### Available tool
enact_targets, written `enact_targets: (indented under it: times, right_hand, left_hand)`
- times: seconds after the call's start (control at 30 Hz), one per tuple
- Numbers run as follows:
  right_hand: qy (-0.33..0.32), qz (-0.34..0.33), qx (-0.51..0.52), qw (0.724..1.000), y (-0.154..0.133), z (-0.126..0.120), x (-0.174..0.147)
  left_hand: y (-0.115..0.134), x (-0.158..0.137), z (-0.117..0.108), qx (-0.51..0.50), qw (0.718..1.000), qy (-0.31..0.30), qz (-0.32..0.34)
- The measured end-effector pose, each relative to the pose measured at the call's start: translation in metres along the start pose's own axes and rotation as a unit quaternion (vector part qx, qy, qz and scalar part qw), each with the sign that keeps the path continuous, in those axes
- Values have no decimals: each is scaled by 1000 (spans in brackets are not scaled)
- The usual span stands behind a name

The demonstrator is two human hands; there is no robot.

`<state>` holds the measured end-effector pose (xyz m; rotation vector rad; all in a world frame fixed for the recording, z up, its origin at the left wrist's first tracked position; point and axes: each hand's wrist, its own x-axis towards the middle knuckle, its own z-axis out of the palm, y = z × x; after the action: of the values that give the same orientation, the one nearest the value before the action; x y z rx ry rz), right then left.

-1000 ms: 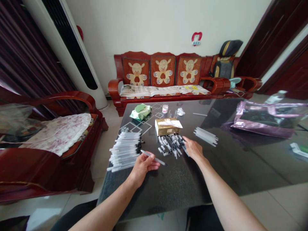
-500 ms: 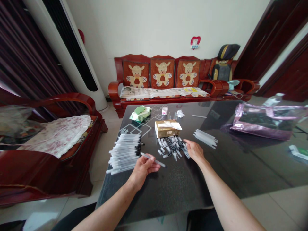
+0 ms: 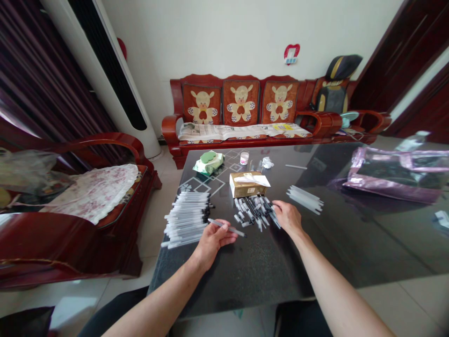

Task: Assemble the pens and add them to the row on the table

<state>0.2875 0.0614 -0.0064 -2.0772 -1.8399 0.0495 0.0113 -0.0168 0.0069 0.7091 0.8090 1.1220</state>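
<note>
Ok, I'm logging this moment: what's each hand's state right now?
Left hand: closed, holding a pen.
Right hand: fingertips at the pile; grip cannot be told.

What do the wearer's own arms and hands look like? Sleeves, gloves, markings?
Bare human left hand and right hand, both ungloved. Left forearm and right forearm are bare too, with no sleeve in view. No watch, bracelet, cable or bold marking shows; fine detail on the fingers is too small to tell.
</note>
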Motion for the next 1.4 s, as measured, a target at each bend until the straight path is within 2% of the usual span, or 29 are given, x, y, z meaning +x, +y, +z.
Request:
enact_targets:
  times: [0.1, 0.23, 0.33, 0.43, 0.6, 0.7, 0.8, 0.87, 0.93, 1.03, 1.17, 1.4]
  right_hand:
    - [16, -24, 26, 999, -3, -2, -3]
    - [30, -23, 69, 997, 8, -4, -4]
    - [17, -22, 109, 994, 11, -6, -12]
    - [-25, -64, 117, 991, -5, -4, -30]
    - [-66, -118, 21, 991, -42, 3, -53]
    - [-75, -117, 17, 990, -47, 5, -52]
    - [-84, -86, 101, 988, -44, 3, -47]
    - [-112, -38, 220, 968, -42, -1, -45]
    - [-149, 14, 337, 930, -44, -5, -46]
    - [-170, 51, 429, 886, -49, -8, -50]
    - [-181, 39, 463, 867, -56, -2, -54]
    - [-213, -39, 514, 830, -57, -3, -57]
  left_hand:
    - [1, 1, -2, 5, 1000, 9, 1]
    - [4, 2, -5, 25, 1000, 9, -6]
    - [7, 1, -5, 28, 1000, -2, -8]
    - [7, 0, -2, 38, 999, -18, -23]
    - [3, -3, 2, 80, 994, -55, -43]
    - [2, -5, 3, 107, 990, -78, -51]
    - [3, -6, 3, 139, 984, -101, -52]
    - [3, -6, 3, 157, 979, -117, -50]
    - [2, -6, 3, 167, 976, -131, -48]
    - [1, -6, 5, 167, 974, -144, -49]
    - [1, -7, 5, 166, 974, -144, -56]
    - [0, -6, 3, 187, 971, -141, -50]
